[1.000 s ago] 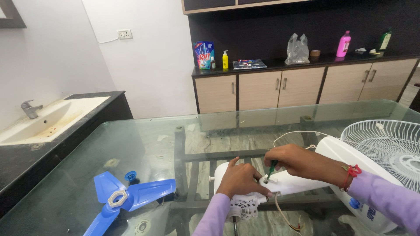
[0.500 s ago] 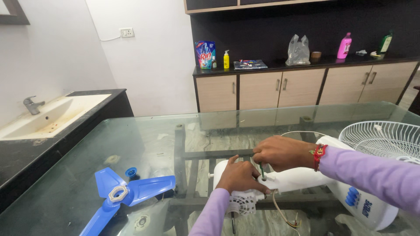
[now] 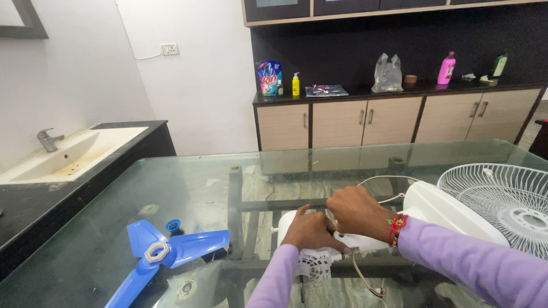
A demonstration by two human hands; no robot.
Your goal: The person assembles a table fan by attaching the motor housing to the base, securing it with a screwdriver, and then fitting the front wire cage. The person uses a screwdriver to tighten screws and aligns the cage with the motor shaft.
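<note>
White plastic fills both my hands: the left hand [image 3: 311, 230] presses flat on the fan housing [image 3: 365, 239], the right hand [image 3: 355, 210] is fisted just beside it, its contents hidden. The housing runs rightward across the glass table [image 3: 188, 188] toward the fan base [image 3: 445, 208].

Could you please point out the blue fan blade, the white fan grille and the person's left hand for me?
blue fan blade [image 3: 158, 251]: head view, on the white ring at its hub.
white fan grille [image 3: 502, 199]: head view, on the wire spokes left of its centre.
left hand [image 3: 311, 231]: head view, on the back of the hand.
</note>
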